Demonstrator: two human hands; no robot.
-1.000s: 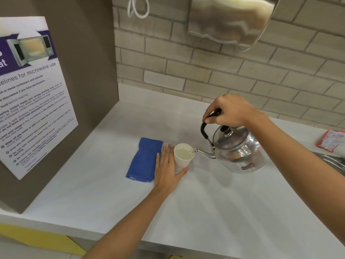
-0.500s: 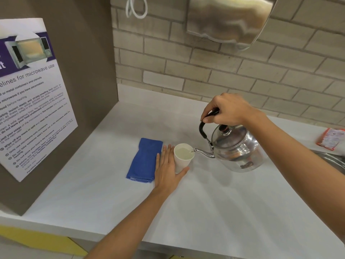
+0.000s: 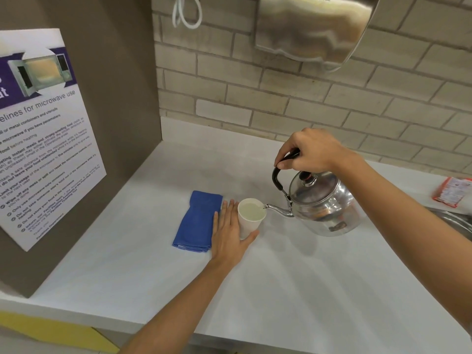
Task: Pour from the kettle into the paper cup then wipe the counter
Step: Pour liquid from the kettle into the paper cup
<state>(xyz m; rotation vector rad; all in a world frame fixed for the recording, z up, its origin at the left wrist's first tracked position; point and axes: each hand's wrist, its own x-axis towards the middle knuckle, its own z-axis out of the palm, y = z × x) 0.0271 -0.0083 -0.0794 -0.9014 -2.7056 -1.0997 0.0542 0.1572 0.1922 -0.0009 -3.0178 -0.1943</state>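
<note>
A shiny steel kettle [image 3: 324, 205] hangs just above the white counter [image 3: 293, 290], tipped to the left. My right hand [image 3: 310, 150] grips its black handle. The spout tip sits over the rim of a white paper cup [image 3: 251, 217], which stands on the counter and holds pale liquid close to its rim. My left hand [image 3: 228, 238] lies flat on the counter against the cup's left side, with the thumb around its base. A folded blue cloth [image 3: 198, 221] lies just left of that hand.
A brown panel with a microwave-use poster [image 3: 43, 139] stands along the left. On the brick wall hangs a steel dispenser [image 3: 311, 29]. A red packet [image 3: 453, 191] lies at the far right, beside the rim of a steel sink [image 3: 457, 222].
The kettle has tipped back a little towards level, its spout staying at the cup's rim. My left hand and the cup have not moved.
</note>
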